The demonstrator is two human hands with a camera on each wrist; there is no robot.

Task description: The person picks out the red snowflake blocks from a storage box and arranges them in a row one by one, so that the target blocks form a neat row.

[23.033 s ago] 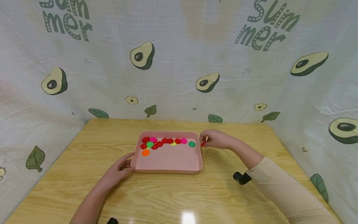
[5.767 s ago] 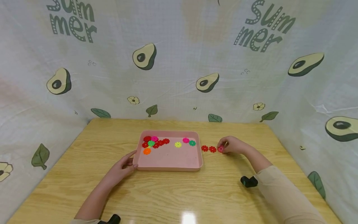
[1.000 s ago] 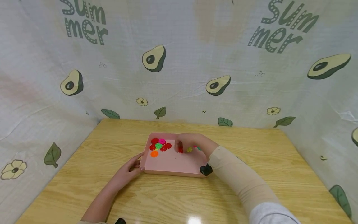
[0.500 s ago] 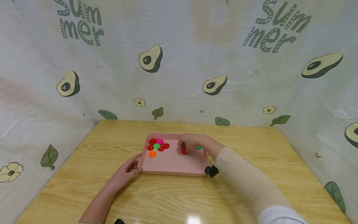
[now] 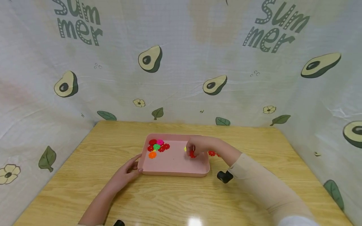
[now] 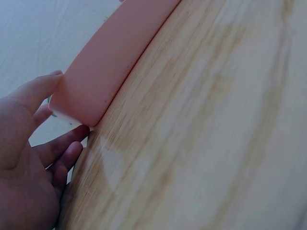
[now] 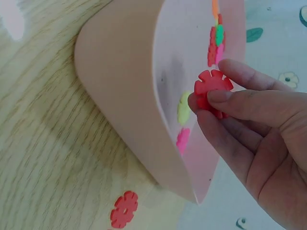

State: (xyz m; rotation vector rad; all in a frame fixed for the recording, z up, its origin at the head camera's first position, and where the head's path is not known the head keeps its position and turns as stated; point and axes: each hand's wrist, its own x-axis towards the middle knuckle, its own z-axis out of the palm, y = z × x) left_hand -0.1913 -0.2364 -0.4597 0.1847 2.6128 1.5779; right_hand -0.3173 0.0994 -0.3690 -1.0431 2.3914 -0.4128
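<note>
Thumb and index finger of my right hand (image 5: 199, 145) pinch a red interlocking disc (image 7: 211, 91), notched like a flower, above the right part of the pink tray (image 5: 178, 173). The other fingers sit behind the disc in the right wrist view. My left hand (image 5: 126, 173) rests against the tray's left end, its thumb at the near corner and relaxed fingers along the outer wall. Inside the tray, several red discs lie in a far-left cluster with a green disc (image 5: 156, 146), a magenta disc (image 5: 160, 142) and an orange disc (image 5: 152, 154).
A yellow disc (image 7: 183, 108) and a pink disc (image 7: 183, 140) lie near the tray's right end. Outside it, a red disc (image 5: 211, 153) lies on the wooden table (image 5: 169, 201), partly in line with another under my right forearm. A printed cloth (image 5: 181, 62) hangs behind.
Over the last second my right hand, pinching the red disc, has moved rightward across the tray. Since the oldest frame, red discs have come onto the table. My left hand keeps its place at the tray.
</note>
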